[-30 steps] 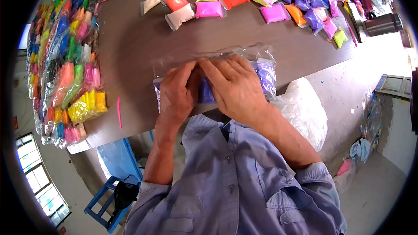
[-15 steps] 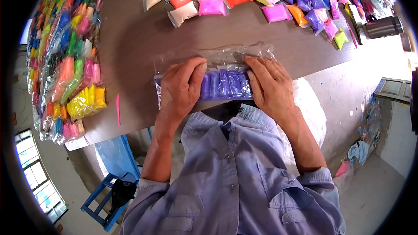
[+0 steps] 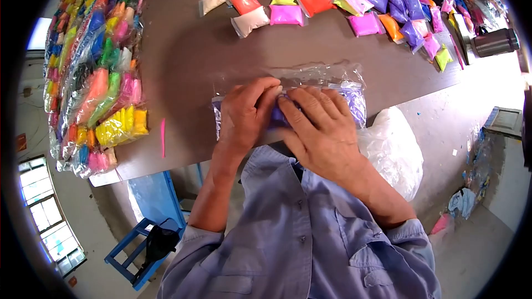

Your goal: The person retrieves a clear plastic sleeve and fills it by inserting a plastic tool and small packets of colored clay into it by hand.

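A clear plastic bag (image 3: 321,72) holding a row of purple packets (image 3: 355,102) lies near the table's front edge, its empty upper part spread away from me. At its left part, my left hand (image 3: 248,112) has thumb and fingers pinched together on the plastic. My right hand (image 3: 321,127) lies palm down over the middle of the bag, fingers spread a little, its fingertips close to my left thumb. Both hands cover most of the packets; purple shows between them and at the right end.
Filled bags of coloured packets (image 3: 94,94) are stacked at the left. Loose coloured packets (image 3: 286,15) lie along the far side. A metal flask (image 3: 496,42) is at the far right, a white plastic bag (image 3: 392,152) by the front edge, a blue chair (image 3: 158,199) below left.
My right hand first moved right, uncovering the purple packets, then came back left over them beside my left hand. My left hand stayed at the bag's left part. The view shifted slightly.
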A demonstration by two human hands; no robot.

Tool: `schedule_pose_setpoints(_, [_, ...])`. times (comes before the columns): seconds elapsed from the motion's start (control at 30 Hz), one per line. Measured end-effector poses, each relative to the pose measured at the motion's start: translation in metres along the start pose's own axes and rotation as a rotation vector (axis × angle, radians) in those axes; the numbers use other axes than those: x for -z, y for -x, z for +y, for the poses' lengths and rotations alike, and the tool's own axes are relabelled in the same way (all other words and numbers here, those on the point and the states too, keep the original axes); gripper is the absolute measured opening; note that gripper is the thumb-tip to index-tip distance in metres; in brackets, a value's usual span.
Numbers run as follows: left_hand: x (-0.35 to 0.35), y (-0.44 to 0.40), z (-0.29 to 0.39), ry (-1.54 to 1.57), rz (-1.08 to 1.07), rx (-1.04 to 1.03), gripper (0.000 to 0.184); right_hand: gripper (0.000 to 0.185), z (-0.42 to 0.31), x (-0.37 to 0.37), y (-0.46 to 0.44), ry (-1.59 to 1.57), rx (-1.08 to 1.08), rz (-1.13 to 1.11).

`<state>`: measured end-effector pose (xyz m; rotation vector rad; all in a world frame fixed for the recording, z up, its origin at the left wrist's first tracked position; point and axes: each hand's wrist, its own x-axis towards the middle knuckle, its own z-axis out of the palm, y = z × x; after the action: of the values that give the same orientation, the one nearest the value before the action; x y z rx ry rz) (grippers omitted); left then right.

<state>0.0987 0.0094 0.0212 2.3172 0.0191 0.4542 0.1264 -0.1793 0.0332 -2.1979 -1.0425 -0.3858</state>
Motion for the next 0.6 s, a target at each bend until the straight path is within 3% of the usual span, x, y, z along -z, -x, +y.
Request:
schedule_pose_setpoints(0.07, [0.001, -0.001, 0.000, 0.031, 0.000, 0.028, 0.011, 0.052, -0.004, -0.009, 0.004, -0.002, -0.032, -0.049])
schedule_pose_setpoints(0.33, [0.012, -0.003, -0.003, -0.014, -0.004, 0.152, 0.021, 0.060, 0.005, -0.017, 0.013, 0.020, -0.016, -0.075])
schedule_pose_setpoints(0.4, [0.022, -0.017, -0.001, -0.294, 0.099, -0.133, 0.025, 0.060, 0.005, -0.018, 0.014, 0.020, -0.010, -0.076])
schedule_pose_setpoints(0.53, [0.029, -0.042, -0.009, -0.416, 0.037, -0.283, 0.027, 0.060, 0.004, -0.019, 0.014, 0.034, -0.002, -0.062])
schedule_pose_setpoints(0.6, [0.032, -0.050, -0.024, -0.349, -0.226, -0.250, 0.022, 0.060, 0.005, -0.019, 0.014, 0.038, 0.004, -0.051])
